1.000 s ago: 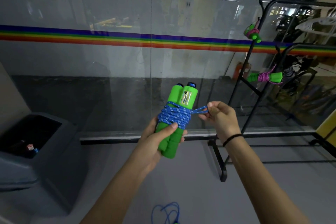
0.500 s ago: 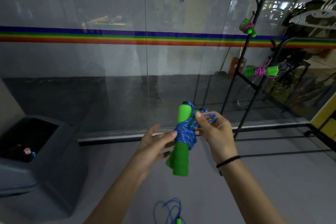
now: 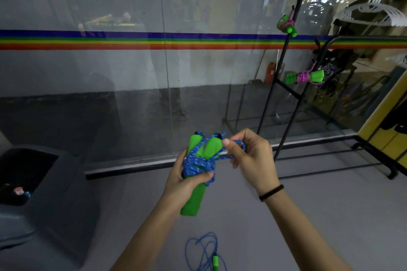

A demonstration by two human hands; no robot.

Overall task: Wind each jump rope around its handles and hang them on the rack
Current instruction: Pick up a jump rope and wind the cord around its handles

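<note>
A black metal tube rack (image 3: pixel 284 86) stands at the floor's right edge, carrying two green-handled jump ropes wound in pink cord (image 3: pixel 305 77). The left hand (image 3: pixel 184 179) clamps the green foam handles wrapped in blue rope (image 3: pixel 198 165). The right hand (image 3: pixel 253 158) pinches a rope loop, thumb (image 3: pixel 229 146) against fingers. Another blue rope (image 3: pixel 204 253) lies on the floor's near edge.

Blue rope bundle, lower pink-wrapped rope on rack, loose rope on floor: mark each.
blue rope bundle (image 3: pixel 196 166), head view, on the blue windings
lower pink-wrapped rope (image 3: pixel 305 77), head view, on the pink windings
loose rope (image 3: pixel 208 251), head view, on blue cord
</note>
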